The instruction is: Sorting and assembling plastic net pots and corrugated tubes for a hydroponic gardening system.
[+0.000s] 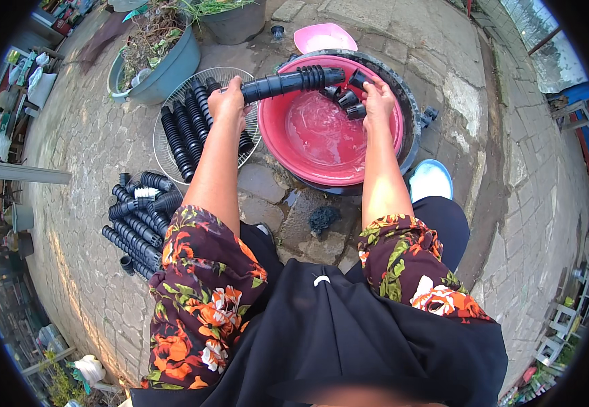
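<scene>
My left hand (228, 107) is wrapped round the near end of a long stack of nested black plastic pots (277, 84). The stack reaches across the rim of a red basin (262, 129) that holds shallow water. Over the basin's right side, my right hand (378, 103) grips a small black pot (359, 79) in its fingers. A few more loose black pots (347, 100) sit just below, against or beside the fingers; whether they are held too, I cannot tell. Left of the basin, a wire basket (161, 146) carries several more stacks of black pots (184, 139).
Black pot stacks (135, 227) lie piled on the paving at left. A dark tub (413, 112) surrounds the red basin. A pink bowl (324, 38), a blue-and-white bowl (432, 180), a dark scrubbing pad (324, 219) and a teal planter (162, 68) stand around.
</scene>
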Motion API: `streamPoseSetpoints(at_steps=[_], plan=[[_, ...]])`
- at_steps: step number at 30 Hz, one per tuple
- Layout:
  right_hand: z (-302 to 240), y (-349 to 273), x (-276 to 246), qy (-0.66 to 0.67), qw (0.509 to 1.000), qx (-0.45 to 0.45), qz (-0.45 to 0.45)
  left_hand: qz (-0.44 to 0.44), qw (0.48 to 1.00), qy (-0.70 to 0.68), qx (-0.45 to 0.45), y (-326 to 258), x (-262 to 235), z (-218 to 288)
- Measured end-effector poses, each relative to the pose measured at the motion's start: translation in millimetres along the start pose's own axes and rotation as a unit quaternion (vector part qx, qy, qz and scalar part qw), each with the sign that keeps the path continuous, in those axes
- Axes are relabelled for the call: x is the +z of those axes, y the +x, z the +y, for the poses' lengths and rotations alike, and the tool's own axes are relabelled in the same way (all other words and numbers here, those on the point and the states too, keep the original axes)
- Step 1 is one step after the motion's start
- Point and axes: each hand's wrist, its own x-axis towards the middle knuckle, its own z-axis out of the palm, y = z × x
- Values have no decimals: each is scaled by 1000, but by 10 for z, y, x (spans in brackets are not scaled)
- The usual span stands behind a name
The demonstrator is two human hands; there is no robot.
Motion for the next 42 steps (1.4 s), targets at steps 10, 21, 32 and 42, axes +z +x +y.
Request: streamPoseSetpoints(at_steps=[10, 21, 32, 42], plan=[[-394, -25, 161, 2, 979, -52, -198, -50, 998, 46, -2, -31, 79, -56], [-271, -36, 184, 228, 971, -23, -72, -27, 998, -44, -24, -54, 52, 8], [-350, -125, 222, 252, 949, 42, -183, -9, 995, -85, -51, -48, -9, 69], [371, -443, -89, -652, 724, -142, -175, -28, 999, -32, -18, -4, 8, -20]])
